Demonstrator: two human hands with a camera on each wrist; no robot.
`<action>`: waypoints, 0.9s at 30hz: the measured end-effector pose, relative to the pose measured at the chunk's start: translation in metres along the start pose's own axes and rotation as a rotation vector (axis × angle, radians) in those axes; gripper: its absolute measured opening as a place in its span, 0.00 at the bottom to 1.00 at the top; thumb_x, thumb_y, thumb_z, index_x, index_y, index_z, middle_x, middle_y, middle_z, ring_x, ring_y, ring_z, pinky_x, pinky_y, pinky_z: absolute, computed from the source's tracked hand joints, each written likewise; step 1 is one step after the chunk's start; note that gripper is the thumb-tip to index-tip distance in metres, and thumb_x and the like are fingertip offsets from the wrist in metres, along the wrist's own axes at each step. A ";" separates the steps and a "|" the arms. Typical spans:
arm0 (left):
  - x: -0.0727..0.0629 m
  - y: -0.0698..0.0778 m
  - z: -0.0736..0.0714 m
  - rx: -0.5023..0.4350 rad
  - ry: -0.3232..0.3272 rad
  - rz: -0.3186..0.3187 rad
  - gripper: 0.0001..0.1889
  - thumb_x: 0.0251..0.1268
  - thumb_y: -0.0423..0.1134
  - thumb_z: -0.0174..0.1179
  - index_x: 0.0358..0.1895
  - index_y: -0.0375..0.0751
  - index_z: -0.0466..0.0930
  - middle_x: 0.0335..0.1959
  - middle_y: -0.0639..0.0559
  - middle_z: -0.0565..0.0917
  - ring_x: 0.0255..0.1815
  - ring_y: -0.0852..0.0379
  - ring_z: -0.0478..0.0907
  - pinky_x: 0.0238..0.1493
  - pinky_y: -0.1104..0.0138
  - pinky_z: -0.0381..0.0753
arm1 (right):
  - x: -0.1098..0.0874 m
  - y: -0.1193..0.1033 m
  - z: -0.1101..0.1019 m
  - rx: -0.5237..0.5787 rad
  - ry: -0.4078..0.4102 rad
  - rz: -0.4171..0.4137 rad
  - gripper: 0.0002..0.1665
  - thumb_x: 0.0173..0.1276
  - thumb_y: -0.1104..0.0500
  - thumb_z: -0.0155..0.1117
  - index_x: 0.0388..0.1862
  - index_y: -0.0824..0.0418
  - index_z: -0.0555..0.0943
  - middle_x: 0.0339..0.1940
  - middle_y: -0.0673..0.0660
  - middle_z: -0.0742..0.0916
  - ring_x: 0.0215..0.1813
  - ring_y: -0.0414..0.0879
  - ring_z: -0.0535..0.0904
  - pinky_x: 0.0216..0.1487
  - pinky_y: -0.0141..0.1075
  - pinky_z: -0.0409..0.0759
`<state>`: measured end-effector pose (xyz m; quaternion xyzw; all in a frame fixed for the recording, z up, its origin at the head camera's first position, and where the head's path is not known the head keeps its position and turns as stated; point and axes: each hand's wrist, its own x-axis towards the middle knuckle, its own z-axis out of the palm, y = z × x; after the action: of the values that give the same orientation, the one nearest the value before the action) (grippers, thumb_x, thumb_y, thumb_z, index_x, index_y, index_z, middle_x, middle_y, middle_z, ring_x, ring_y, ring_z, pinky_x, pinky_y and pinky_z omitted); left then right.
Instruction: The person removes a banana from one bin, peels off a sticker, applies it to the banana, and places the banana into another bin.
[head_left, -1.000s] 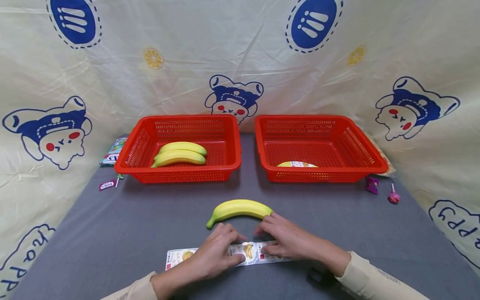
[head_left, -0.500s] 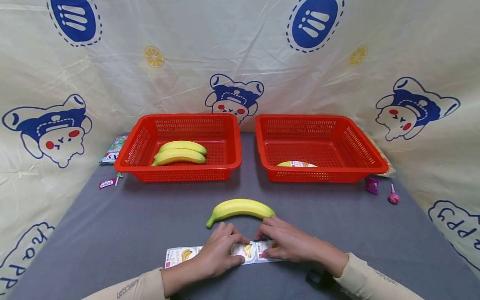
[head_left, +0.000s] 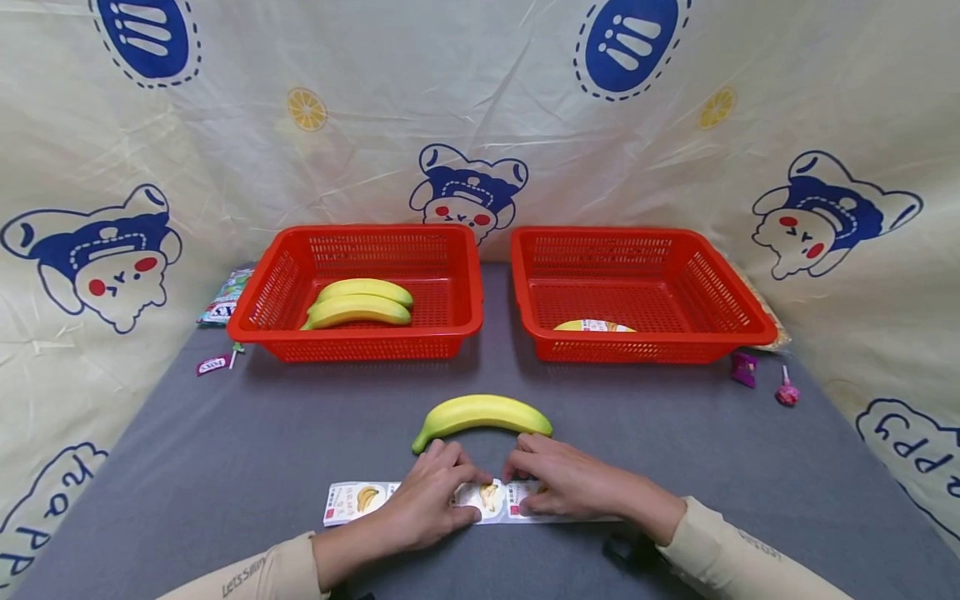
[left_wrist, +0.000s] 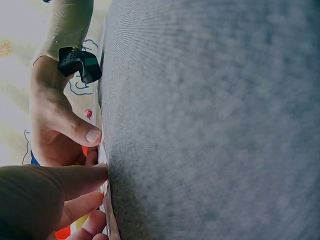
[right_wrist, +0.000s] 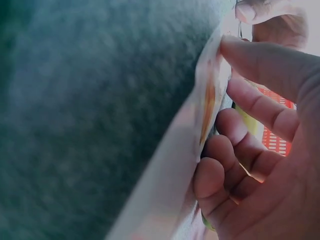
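Observation:
A strip of white banana stickers (head_left: 352,502) lies across the grey cloth in front of me. My left hand (head_left: 427,504) holds its middle, the thumb at the near edge and the index finger at the far edge. Just to the right, my right hand (head_left: 570,479) pinches the strip between thumb and index finger. In the right wrist view the strip (right_wrist: 210,95) bends up off the cloth near the thumb. A yellow-green banana (head_left: 480,412) lies just beyond both hands, the right knuckles overlapping its tip.
At the back left, a red basket (head_left: 375,334) holds two bananas (head_left: 360,310). The red basket on the right (head_left: 652,338) contains a labelled banana (head_left: 592,326), partly hidden by its front wall. Small sweets and a lollipop (head_left: 787,390) lie around the baskets.
Both hands and the sticker strip have shifted slightly left, and the strip lies straighter. The right fingers have moved a little closer to the left hand. The banana stays in place.

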<state>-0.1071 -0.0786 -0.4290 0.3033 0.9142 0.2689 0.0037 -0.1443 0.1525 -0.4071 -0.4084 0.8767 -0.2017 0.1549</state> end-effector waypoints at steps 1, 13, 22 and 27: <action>0.000 0.000 0.000 0.004 0.001 0.000 0.19 0.46 0.42 0.70 0.46 0.54 0.84 0.35 0.60 0.73 0.40 0.64 0.63 0.44 0.69 0.64 | 0.001 0.000 -0.001 -0.003 -0.007 0.000 0.15 0.56 0.56 0.69 0.43 0.46 0.78 0.36 0.43 0.74 0.39 0.34 0.69 0.40 0.26 0.69; 0.000 0.000 -0.001 -0.005 -0.013 -0.011 0.19 0.47 0.42 0.69 0.47 0.55 0.84 0.35 0.61 0.72 0.39 0.65 0.62 0.44 0.70 0.63 | 0.004 0.001 -0.003 0.020 -0.073 0.046 0.14 0.57 0.54 0.70 0.41 0.44 0.78 0.36 0.42 0.74 0.39 0.33 0.69 0.40 0.26 0.69; 0.000 0.000 -0.001 -0.007 -0.035 -0.022 0.19 0.48 0.43 0.69 0.47 0.55 0.83 0.35 0.61 0.72 0.40 0.65 0.62 0.43 0.70 0.62 | 0.004 -0.001 -0.004 0.022 -0.080 0.041 0.13 0.57 0.55 0.70 0.38 0.44 0.77 0.35 0.42 0.74 0.39 0.33 0.68 0.41 0.27 0.68; 0.000 0.001 -0.002 -0.005 -0.025 -0.012 0.18 0.48 0.43 0.69 0.47 0.55 0.83 0.36 0.61 0.73 0.40 0.65 0.62 0.43 0.70 0.62 | 0.004 -0.002 -0.005 0.014 -0.074 0.026 0.12 0.56 0.56 0.70 0.35 0.45 0.76 0.34 0.42 0.73 0.38 0.33 0.67 0.41 0.27 0.67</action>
<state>-0.1071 -0.0792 -0.4269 0.3013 0.9152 0.2671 0.0174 -0.1474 0.1494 -0.4020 -0.4031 0.8741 -0.1905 0.1926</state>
